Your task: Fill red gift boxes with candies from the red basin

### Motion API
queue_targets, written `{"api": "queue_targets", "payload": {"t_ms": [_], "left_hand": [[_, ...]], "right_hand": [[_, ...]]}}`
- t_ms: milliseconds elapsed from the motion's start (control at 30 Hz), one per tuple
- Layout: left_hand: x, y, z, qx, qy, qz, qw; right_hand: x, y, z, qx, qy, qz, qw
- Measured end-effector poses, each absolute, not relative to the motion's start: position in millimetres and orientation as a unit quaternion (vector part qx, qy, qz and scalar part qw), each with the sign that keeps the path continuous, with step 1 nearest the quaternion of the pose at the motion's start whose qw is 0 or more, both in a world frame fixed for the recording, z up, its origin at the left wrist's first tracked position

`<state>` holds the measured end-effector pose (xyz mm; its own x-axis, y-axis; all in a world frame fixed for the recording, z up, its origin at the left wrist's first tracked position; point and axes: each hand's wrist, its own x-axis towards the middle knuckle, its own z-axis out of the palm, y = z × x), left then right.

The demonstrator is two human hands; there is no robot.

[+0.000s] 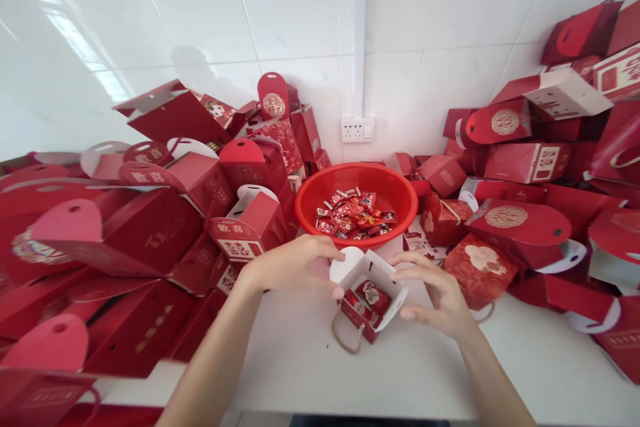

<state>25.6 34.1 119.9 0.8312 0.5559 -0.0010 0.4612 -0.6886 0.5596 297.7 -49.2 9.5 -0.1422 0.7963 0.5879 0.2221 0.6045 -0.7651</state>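
Observation:
A small red gift box (367,297) with white inner flaps stands open on the white table (310,360), with red sweet packets inside it. My left hand (295,265) grips its left flap with curled fingers. My right hand (440,293) holds the right side, fingers on the flap. Just behind the box sits a red plastic basin (395,183) holding several wrapped sweets (353,213).
Heaps of red gift boxes (150,227) fill the left side, and more of the boxes (530,213) are piled on the right against the white tiled wall. A wall socket (357,129) is behind the basin. Bare tabletop lies near the front edge.

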Motion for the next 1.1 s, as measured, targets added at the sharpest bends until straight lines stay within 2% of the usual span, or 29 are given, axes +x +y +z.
{"api": "queue_targets", "payload": {"t_ms": [200, 400, 567, 833, 1100], "left_hand": [[32.9, 21.1, 77.8, 0.875, 0.334, 0.204, 0.285], [44.0, 6.5, 45.8, 0.833, 0.390, 0.259, 0.295], [47.9, 1.7, 41.3, 0.802, 0.411, 0.284, 0.327], [49.3, -0.1, 36.3, 0.817, 0.346, 0.308, 0.343], [42.9, -10.8, 34.5, 0.829, 0.348, 0.258, 0.352]], "right_hand": [[291.2, -51.9, 11.6, -0.323, -0.756, 0.271, 0.501], [287.9, -54.4, 8.8, -0.376, -0.745, 0.274, 0.478], [283.7, -55.3, 8.5, -0.410, -0.720, 0.263, 0.494], [274.7, -51.4, 5.7, -0.434, -0.705, 0.241, 0.506], [271.0, -47.8, 0.1, -0.481, -0.669, 0.285, 0.491]]}}
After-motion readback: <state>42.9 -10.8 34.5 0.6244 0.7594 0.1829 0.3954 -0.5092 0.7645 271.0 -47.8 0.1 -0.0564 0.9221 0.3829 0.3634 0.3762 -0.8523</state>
